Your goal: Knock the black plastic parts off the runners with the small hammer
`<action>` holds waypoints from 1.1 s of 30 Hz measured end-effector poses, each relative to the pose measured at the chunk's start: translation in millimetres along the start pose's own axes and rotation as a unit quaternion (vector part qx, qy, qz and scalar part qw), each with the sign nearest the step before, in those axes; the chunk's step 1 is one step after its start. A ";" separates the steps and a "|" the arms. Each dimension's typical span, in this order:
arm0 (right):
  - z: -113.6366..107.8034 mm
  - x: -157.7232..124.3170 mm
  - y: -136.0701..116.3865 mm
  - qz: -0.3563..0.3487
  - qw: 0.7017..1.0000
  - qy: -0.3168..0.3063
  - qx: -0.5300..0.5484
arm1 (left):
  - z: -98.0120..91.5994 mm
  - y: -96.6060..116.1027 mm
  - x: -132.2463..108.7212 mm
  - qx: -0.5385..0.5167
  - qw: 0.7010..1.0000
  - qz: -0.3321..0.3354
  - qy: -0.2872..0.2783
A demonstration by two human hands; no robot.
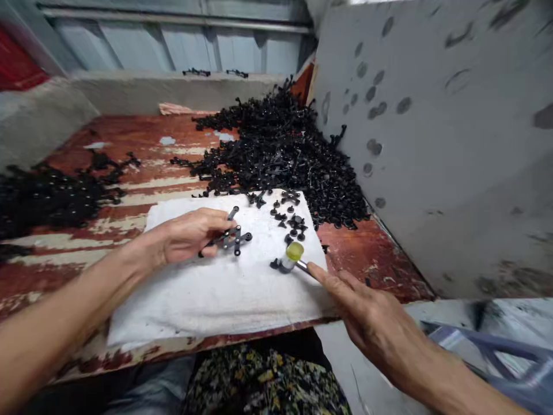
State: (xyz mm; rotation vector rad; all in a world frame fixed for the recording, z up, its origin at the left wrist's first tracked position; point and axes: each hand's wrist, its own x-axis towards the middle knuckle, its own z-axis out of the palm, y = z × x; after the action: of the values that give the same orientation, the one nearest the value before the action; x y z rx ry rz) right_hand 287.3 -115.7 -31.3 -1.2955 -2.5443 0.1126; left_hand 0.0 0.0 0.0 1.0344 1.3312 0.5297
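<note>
My left hand (192,235) is closed on a black jointed linkage (233,235), whose arms end in round knobs that stick out past the fingers. It is held above a white cloth (185,302). On the right, my right hand (358,300) grips the thin metal shaft of a small mallet (294,252) with a yellowish, translucent face. The mallet's head is over the cloth's right part, beside a small black piece (275,263). Several small black round-headed parts (298,222) lie loose on the cloth between the hands, toward the back.
A large heap of black parts (276,144) covers the back right of the worn red table (380,259), against a spotted grey panel (432,132). Another black heap (52,199) lies at left. Two linkages (196,72) rest on the ledge behind. A purple plastic stool (496,351) stands lower right.
</note>
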 end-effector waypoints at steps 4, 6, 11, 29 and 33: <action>10.4 -1.3 -13.0 -0.013 0.999 0.006 0.053 | 0.4 -11.8 -13.9 0.044 0.999 -0.016 -0.022; 13.2 0.4 -15.7 -0.015 0.997 0.023 0.074 | 1.8 -15.7 -19.6 0.063 0.997 -0.018 -0.038; 17.0 4.8 -12.2 0.001 0.994 0.068 0.085 | 7.0 -20.7 -27.6 0.095 0.993 -0.015 -0.073; 19.0 26.6 -12.7 0.071 0.958 0.125 0.249 | 11.2 -33.4 -30.3 0.244 0.956 0.060 -0.149; 21.5 15.5 -8.1 0.134 0.943 0.124 0.278 | 15.5 -37.5 -27.6 0.263 0.947 0.069 -0.170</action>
State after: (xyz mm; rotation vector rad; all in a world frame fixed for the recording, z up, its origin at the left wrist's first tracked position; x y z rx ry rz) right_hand 266.2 -106.8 -46.9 -1.3052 -1.9127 0.6310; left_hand 0.0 -45.5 -18.4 1.5879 1.1134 0.0783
